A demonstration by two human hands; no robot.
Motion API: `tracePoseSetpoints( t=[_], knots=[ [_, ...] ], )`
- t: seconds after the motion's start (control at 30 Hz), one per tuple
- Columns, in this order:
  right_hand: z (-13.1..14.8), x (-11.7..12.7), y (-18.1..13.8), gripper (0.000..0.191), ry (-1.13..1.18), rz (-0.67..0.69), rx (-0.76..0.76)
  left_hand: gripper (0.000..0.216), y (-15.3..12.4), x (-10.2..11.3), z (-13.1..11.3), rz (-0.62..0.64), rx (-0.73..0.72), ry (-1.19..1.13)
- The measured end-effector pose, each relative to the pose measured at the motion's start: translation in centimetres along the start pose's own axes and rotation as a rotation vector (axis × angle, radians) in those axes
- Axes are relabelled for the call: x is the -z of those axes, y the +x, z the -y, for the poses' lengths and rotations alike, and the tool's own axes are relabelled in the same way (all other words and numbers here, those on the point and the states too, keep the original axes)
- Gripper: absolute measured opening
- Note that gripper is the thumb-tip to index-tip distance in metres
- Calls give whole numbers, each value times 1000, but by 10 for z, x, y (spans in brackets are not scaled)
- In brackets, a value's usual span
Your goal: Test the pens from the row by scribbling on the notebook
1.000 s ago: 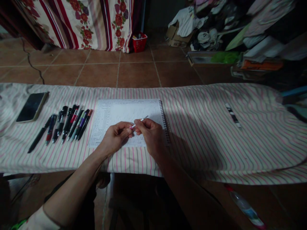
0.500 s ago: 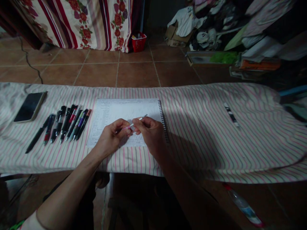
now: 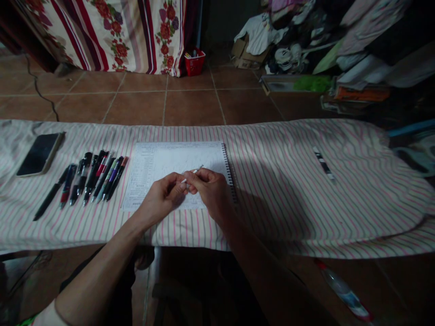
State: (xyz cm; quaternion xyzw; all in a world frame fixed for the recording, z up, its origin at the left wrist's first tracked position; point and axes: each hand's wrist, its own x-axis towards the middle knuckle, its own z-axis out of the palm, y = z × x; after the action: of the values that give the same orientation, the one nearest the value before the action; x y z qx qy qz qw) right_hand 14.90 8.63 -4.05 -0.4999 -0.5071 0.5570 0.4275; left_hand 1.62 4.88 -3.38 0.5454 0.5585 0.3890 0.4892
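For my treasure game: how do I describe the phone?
Find the long striped cloth. At its left end, past the row of pens, lies the smartphone: a flat, dark glass slab with a pale edge, much wider than any pen.

Head-worn view, facing forward and down, close above the hands (image 3: pixel 188 192), tiled floor (image 3: pixel 193 106) beyond

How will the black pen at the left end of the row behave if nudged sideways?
The black pen looks round-barrelled, so it would probably roll if pushed across its length. It likely feels stiff and light. The soft striped cloth may slow it, and the next pen would probably stop it.
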Motion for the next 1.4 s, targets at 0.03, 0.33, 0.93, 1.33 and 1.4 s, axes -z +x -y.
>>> tracePoseSetpoints(
  t=[0.03,0.33,0.93,1.33,1.4],
  knots=[
    [0,0,0,31,5,4,-1,21,-1,-1,0,2,-1,-1],
    [0,1,5,28,46,12,-14,22,0,1,6,-49,-62,25],
    [0,1,3,33,142,-11,-34,25,-2,-9,1,-65,13,50],
    [-1,-7,2,31,161,18,-8,21,0,-17,-1,-163,-59,-52],
    [0,-8,1,27,163,32,-2,22,1,-17,-2,-175,-48,-65]
  ],
)
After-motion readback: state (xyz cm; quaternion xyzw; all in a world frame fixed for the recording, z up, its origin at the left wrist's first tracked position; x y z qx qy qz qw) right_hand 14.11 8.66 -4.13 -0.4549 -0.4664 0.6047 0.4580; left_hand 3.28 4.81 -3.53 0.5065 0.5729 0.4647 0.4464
